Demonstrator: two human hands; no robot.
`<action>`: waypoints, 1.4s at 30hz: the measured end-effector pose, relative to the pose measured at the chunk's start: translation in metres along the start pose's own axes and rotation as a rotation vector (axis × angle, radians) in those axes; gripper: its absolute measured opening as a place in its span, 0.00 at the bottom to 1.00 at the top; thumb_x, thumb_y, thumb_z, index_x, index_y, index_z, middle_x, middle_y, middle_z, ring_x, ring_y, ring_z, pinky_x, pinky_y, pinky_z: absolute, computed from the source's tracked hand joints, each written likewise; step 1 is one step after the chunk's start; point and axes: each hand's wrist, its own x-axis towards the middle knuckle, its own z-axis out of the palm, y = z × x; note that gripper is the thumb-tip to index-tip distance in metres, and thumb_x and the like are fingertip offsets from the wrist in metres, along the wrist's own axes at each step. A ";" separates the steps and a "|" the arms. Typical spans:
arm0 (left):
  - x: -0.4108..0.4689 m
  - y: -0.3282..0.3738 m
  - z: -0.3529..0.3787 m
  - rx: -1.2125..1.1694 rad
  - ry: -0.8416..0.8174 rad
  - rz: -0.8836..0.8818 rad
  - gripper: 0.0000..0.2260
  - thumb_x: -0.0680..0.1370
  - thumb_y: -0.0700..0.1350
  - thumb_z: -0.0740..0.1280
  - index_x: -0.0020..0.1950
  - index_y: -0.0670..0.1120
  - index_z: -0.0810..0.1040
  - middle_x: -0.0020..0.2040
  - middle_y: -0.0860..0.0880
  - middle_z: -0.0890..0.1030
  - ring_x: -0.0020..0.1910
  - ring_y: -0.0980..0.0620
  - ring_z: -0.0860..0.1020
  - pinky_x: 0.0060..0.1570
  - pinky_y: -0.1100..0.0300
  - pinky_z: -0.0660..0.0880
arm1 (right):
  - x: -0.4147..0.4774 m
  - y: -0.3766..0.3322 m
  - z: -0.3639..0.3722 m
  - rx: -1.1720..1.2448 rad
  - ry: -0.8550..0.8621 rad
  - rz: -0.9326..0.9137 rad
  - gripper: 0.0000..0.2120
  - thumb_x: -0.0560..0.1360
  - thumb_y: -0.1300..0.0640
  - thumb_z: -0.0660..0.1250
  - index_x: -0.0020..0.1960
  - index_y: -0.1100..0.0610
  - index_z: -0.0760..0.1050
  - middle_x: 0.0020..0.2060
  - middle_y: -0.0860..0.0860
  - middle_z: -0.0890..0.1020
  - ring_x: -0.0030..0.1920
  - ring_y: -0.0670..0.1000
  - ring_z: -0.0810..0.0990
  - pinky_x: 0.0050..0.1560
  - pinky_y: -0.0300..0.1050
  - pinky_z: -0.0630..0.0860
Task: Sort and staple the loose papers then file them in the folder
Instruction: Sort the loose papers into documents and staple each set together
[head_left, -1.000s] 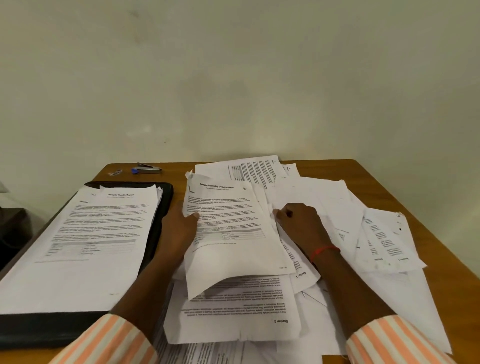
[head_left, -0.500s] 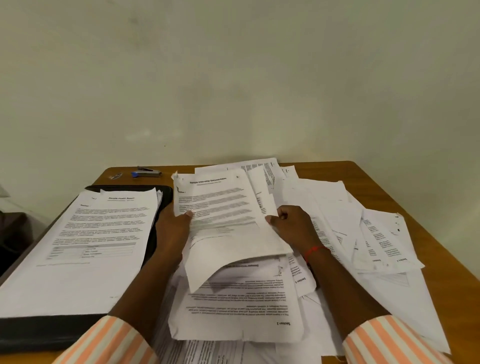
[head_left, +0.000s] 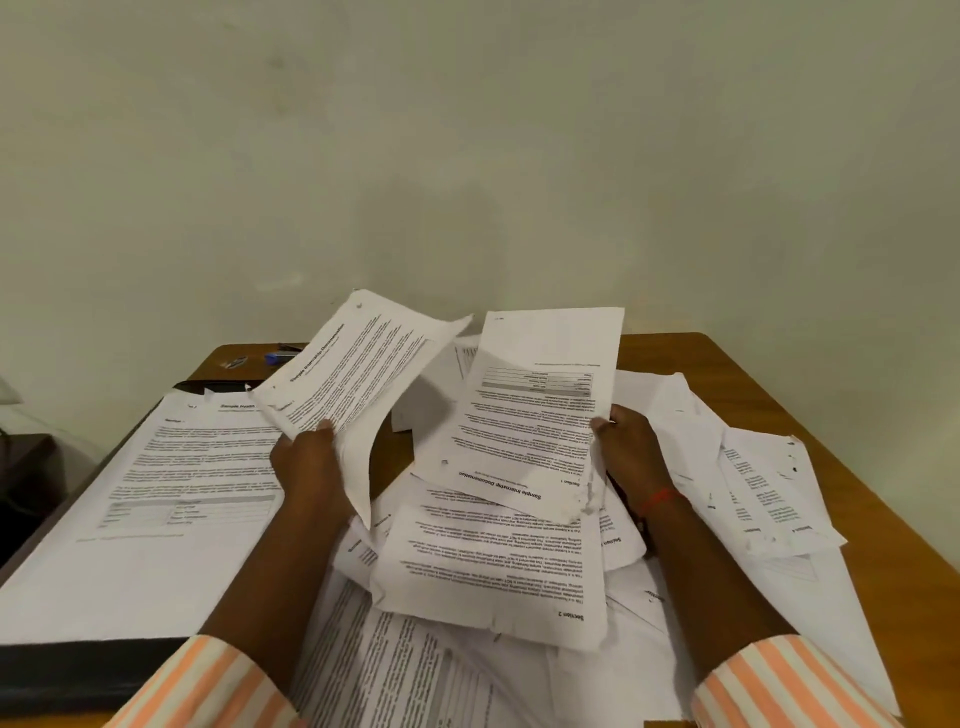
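My left hand (head_left: 306, 467) grips a printed sheet (head_left: 358, 369) by its lower edge, raised and tilted to the left above the table. My right hand (head_left: 631, 452) holds a second printed sheet (head_left: 535, 415) by its right edge, text upside down to me, lifted over the heap. Beneath both lies a messy pile of loose papers (head_left: 493, 571) spread over the table's middle and right. A black folder (head_left: 88, 670) lies open at the left with a printed page (head_left: 156, 499) on top. The blue stapler (head_left: 280, 356) sits at the far left of the table.
The wooden table (head_left: 779, 374) stands against a plain wall. More sheets (head_left: 763, 493) fan out toward the right edge. A small metal object (head_left: 235, 361) lies beside the stapler. Dark furniture (head_left: 26, 478) stands to the left of the table.
Both hands have lifted off the pile. The left hand raised its sheet up and tilted it left; the right hand picked up a separate sheet and raised it.
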 end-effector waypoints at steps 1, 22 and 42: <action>-0.002 0.001 0.001 -0.007 -0.005 0.001 0.16 0.82 0.39 0.66 0.70 0.44 0.75 0.58 0.48 0.79 0.53 0.52 0.77 0.44 0.63 0.72 | 0.000 0.000 0.000 -0.007 0.002 0.006 0.13 0.82 0.61 0.60 0.62 0.57 0.81 0.58 0.51 0.84 0.58 0.52 0.82 0.63 0.49 0.76; -0.010 0.005 0.001 0.051 0.000 0.019 0.16 0.82 0.41 0.66 0.70 0.48 0.74 0.60 0.49 0.80 0.53 0.51 0.78 0.46 0.60 0.73 | -0.003 -0.004 0.000 -0.066 0.008 -0.008 0.10 0.83 0.60 0.61 0.52 0.60 0.82 0.51 0.51 0.86 0.52 0.52 0.83 0.57 0.51 0.78; -0.018 0.009 0.004 0.063 -0.083 -0.026 0.14 0.82 0.40 0.66 0.68 0.45 0.76 0.59 0.48 0.81 0.47 0.51 0.80 0.42 0.61 0.74 | -0.013 -0.027 -0.019 -0.563 0.139 0.004 0.15 0.80 0.45 0.65 0.61 0.53 0.78 0.55 0.52 0.84 0.53 0.56 0.83 0.54 0.48 0.77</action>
